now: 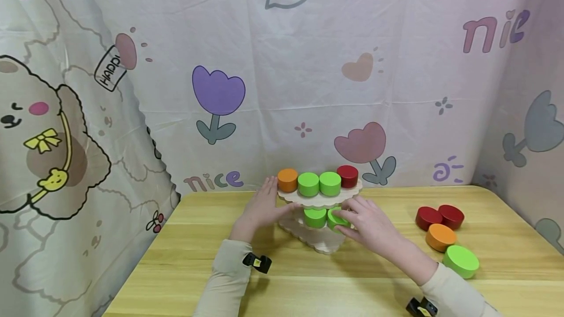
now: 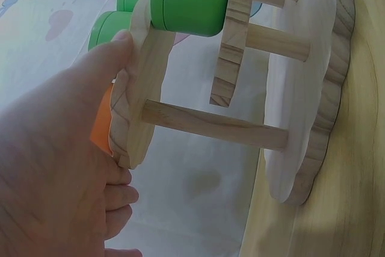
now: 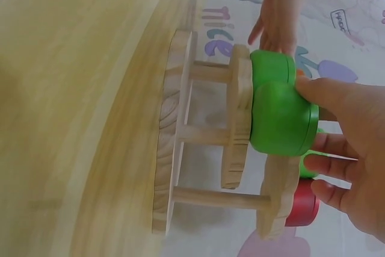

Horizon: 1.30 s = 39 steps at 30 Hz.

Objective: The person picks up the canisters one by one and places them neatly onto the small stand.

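Observation:
A tiered wooden stand with scalloped edges (image 1: pixel 323 201) stands on the table. Its raised rear tier bears an orange round block (image 1: pixel 288 180), two green ones (image 1: pixel 308 185) and a dark red one (image 1: pixel 347 176). Two more green blocks sit side by side on the lower tier in front. My left hand (image 1: pixel 263 207) holds the left end of the rear tier, its thumb along the front edge near a green block. With my right hand (image 1: pixel 367 221) I pinch the right-hand green block (image 3: pixel 280 118) on the lower tier, fingers partly covering it in the head view.
Right of the stand on the wooden table (image 1: pixel 194 238) lie two dark red blocks (image 1: pixel 451 216), an orange one (image 1: pixel 441 237) and a green one (image 1: pixel 460 261), close together. A printed cloth (image 1: pixel 282 77) hangs behind the table and along both sides.

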### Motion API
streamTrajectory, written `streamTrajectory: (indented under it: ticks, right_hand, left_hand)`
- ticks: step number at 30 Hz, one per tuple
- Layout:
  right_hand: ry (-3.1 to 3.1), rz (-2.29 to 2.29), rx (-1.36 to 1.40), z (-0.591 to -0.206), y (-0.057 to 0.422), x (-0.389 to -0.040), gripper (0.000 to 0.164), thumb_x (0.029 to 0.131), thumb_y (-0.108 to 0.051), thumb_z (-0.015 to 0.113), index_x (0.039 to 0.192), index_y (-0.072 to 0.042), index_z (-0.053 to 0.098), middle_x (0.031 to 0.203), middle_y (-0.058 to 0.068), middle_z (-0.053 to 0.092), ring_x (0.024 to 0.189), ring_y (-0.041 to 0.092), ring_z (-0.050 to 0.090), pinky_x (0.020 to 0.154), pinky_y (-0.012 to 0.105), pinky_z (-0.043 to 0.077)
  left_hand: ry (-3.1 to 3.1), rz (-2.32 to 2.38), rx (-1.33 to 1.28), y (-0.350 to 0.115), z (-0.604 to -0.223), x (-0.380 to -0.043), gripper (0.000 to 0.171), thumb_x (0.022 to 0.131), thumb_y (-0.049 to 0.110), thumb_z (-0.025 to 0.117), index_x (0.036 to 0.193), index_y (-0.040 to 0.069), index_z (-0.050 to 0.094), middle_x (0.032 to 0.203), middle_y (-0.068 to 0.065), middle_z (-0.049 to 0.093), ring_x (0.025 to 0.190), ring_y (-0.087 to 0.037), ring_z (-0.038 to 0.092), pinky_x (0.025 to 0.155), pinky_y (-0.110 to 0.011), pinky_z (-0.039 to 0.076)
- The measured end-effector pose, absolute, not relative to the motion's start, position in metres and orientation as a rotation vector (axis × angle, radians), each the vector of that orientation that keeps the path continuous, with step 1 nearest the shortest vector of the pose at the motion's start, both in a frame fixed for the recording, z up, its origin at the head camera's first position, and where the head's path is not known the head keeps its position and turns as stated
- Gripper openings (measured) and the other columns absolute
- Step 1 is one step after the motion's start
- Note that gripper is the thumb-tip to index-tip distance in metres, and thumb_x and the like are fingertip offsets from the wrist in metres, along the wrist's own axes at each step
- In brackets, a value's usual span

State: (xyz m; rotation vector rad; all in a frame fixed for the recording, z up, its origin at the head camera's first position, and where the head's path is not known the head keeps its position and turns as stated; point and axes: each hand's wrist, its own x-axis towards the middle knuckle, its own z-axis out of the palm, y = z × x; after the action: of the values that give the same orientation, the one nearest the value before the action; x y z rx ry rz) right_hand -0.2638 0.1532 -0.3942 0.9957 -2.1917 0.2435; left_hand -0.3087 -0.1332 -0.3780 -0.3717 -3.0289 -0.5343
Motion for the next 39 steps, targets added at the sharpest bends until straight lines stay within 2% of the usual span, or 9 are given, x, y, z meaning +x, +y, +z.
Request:
streamTrajectory:
  ticks: [7,14,25,32,39]
  right_hand:
    - [-2.149,0.245,1.01,-0.3948,0.1509,-0.2659,0.03,0.07,-0.028,0.086,0.097,-0.021,0.076,0.091,-0.005,0.063,0.086,0.015,0.055,0.066,0.029,0.047]
    - [-2.13,0.249,1.018,-0.3951,0.1484,-0.2681,0.033,0.068,-0.027,0.088,0.098,-0.019,0.076,0.093,-0.002,0.065,0.089,0.017,0.058,0.069,0.033,0.051]
    - [-2.221,0.199,1.011,-0.3907,0.1513,-0.2646,0.04,0.067,-0.029,0.089,0.102,-0.019,0.073,0.098,-0.003,0.065,0.095,0.016,0.057,0.073,0.032,0.049]
    - [-2.222,0.202,1.009,-0.391,0.1541,-0.2648,0.037,0.066,-0.022,0.089,0.099,-0.018,0.072,0.097,-0.003,0.065,0.095,0.017,0.057,0.076,0.035,0.051]
    - [-2.199,0.187,1.014,-0.3929,0.1534,-0.2674,0.034,0.067,-0.02,0.088,0.097,-0.019,0.072,0.095,-0.003,0.064,0.092,0.016,0.055,0.071,0.031,0.046]
  left_hand:
    - [-3.034,-0.538,-0.363,-0.1329,-0.377,-0.3085,0.111,0.083,0.079,0.045,0.156,0.004,0.01,0.165,-0.013,0.008,0.154,-0.028,0.005,0.124,-0.049,0.016]
    - [-3.023,-0.55,-0.366,-0.1335,-0.3777,-0.3092,0.112,0.082,0.081,0.044,0.156,0.004,0.011,0.165,-0.014,0.009,0.154,-0.028,0.007,0.124,-0.05,0.017]
    - [-3.026,-0.515,-0.368,-0.133,-0.3785,-0.3095,0.112,0.082,0.081,0.043,0.156,0.003,0.011,0.164,-0.014,0.01,0.153,-0.029,0.008,0.124,-0.049,0.018]
    - [-3.023,-0.507,-0.358,-0.1331,-0.3801,-0.3111,0.112,0.082,0.081,0.042,0.156,0.003,0.013,0.164,-0.014,0.012,0.153,-0.029,0.008,0.124,-0.05,0.017]
    - [-3.012,-0.517,-0.358,-0.1339,-0.3803,-0.3126,0.111,0.083,0.081,0.043,0.156,0.003,0.014,0.164,-0.014,0.013,0.153,-0.03,0.01,0.124,-0.05,0.018]
